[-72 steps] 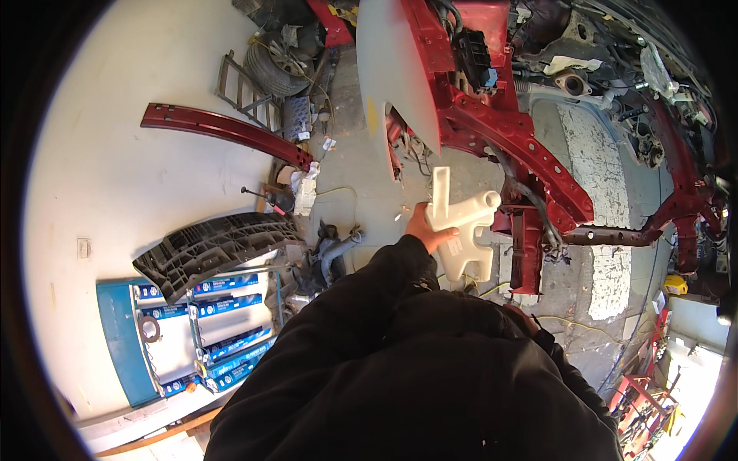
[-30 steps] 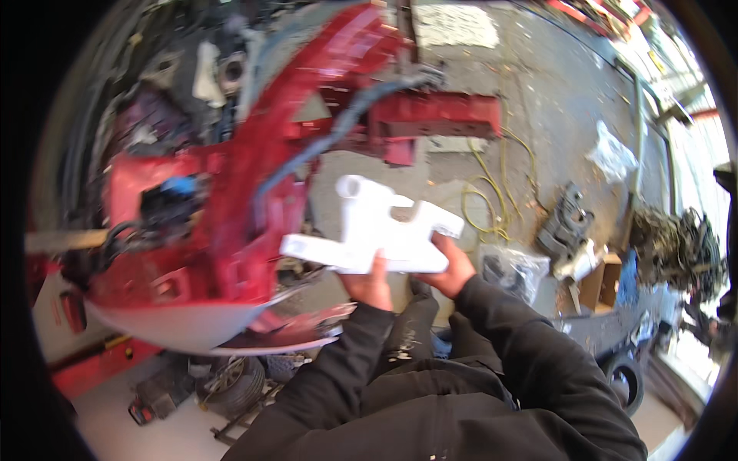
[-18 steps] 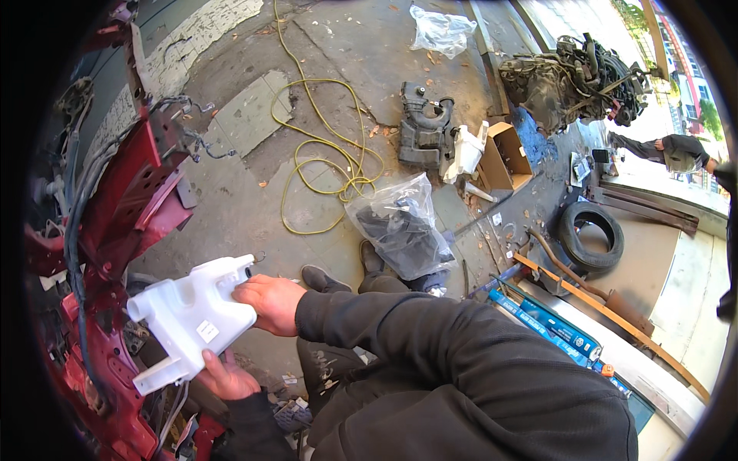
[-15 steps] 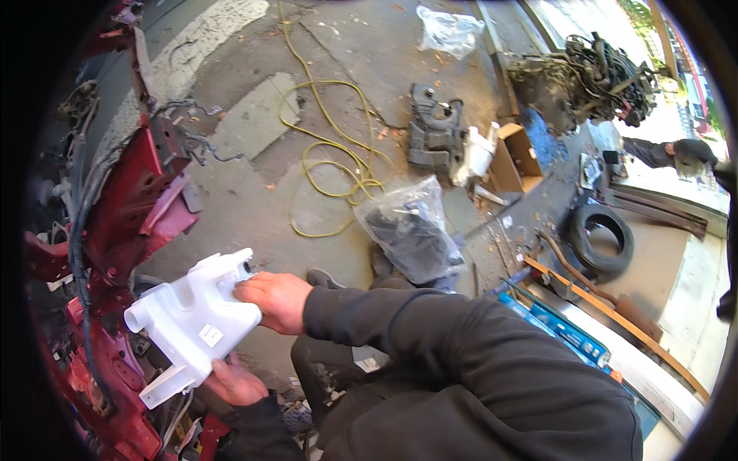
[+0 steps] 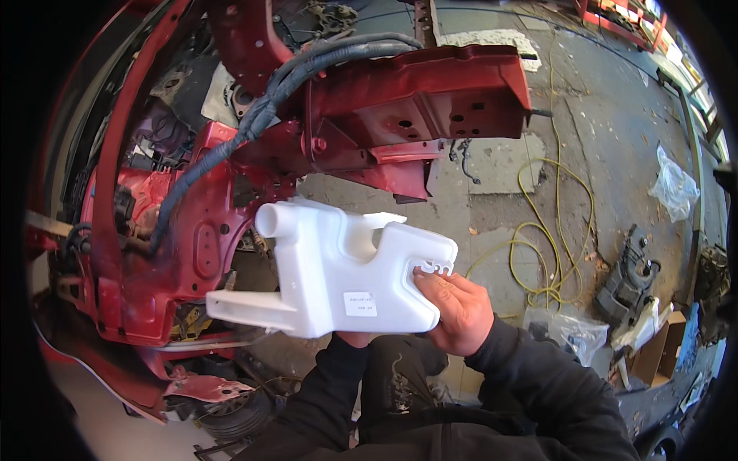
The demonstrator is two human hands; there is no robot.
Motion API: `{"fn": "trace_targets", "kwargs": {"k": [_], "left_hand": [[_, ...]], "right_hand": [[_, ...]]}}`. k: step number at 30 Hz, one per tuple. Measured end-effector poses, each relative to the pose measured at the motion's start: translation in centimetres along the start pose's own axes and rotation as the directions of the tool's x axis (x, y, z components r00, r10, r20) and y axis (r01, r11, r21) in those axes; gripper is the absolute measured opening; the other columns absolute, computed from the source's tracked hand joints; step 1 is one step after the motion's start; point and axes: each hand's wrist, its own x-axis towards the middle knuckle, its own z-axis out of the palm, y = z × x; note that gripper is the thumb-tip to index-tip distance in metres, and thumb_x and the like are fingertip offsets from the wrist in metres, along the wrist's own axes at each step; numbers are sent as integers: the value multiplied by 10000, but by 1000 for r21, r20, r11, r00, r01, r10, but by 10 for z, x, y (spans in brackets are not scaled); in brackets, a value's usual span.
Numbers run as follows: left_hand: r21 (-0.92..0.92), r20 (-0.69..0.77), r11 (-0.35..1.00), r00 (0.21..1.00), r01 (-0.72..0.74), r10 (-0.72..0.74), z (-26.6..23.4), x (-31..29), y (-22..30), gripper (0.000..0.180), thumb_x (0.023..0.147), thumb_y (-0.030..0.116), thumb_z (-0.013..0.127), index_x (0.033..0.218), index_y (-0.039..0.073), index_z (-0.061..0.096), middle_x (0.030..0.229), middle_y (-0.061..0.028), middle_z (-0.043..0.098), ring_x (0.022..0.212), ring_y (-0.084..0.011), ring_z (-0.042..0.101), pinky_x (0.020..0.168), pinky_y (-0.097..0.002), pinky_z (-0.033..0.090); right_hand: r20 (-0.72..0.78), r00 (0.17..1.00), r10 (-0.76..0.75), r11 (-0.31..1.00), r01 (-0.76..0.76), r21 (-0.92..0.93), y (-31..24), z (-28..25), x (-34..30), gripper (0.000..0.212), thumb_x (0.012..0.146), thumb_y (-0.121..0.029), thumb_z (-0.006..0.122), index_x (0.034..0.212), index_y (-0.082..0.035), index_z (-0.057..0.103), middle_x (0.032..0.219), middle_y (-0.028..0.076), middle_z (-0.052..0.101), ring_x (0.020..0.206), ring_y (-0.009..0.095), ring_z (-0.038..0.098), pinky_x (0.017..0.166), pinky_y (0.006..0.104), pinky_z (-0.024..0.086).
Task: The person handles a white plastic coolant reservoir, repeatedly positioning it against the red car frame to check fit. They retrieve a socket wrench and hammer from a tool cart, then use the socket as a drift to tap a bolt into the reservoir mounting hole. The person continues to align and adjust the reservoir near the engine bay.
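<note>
Got red car frame [image 5: 204, 246] from 9 round to 1 o'clock, with grey wiring loom [image 5: 257, 119] across it. White tank [image 5: 311, 265] dead centre, held off floor — not fastened to anything visible yet; can't tell contact with frame. Left hand [image 5: 354, 339] at 6, mostly behind tank — can't tell grip. Right hand [image 5: 461, 313] at 4, gripping tank's right corner. Yellow hose [image 5: 544, 290] past 3.

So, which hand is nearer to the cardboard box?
Right hand: it grips the right end of the white plastic reservoir, left of the box. The left hand, mostly hidden behind the reservoir, is farther left.
</note>
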Motion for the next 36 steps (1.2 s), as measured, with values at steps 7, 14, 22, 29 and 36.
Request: {"fn": "trace_targets", "kwargs": {"k": [7,14,22,29,36], "left_hand": [[-295,-29,934,979,-202,203,-21,48,-71,779,1014,401,783,1635,87,435,1530,-110,599,1393,-273,595,1165,-443,508],[-346,199,890,904,-297,378,7,62,-51,793,1078,512,702,1647,65,378,1462,-104,612,1297,-204,622,1028,-370,522],[-298,204,878,874,-375,442,34,52,-26,629,1187,411,521,1616,-30,388,1513,-158,591,1340,-269,615,1140,-457,515],[-302,197,903,907,-305,372,42,52,-48,588,1197,356,509,1645,1,374,1565,-151,562,1397,-260,588,1150,-466,519],[-341,147,866,889,-366,434,45,68,-55,634,1018,-36,660,1594,24,400,1497,-94,568,1332,-225,597,1151,-425,500]], "right_hand": [[-12,989,-147,985,147,89,19,21,17,555,797,-66,844,1316,55,687,1222,230,765,1062,436,764,931,458,634],[70,997,-41,988,30,152,27,11,44,387,888,-96,880,1232,17,746,1064,207,788,947,396,788,857,421,612],[111,994,13,990,-28,139,24,6,54,345,950,-106,854,1241,35,732,1054,204,798,918,338,796,833,386,606],[105,994,41,987,-56,148,45,12,44,337,964,-119,847,1237,41,731,1035,196,801,890,289,792,826,377,609],[73,997,-11,982,-3,190,60,9,47,369,975,-125,846,1259,63,706,1011,176,811,924,244,788,856,353,596]]}}
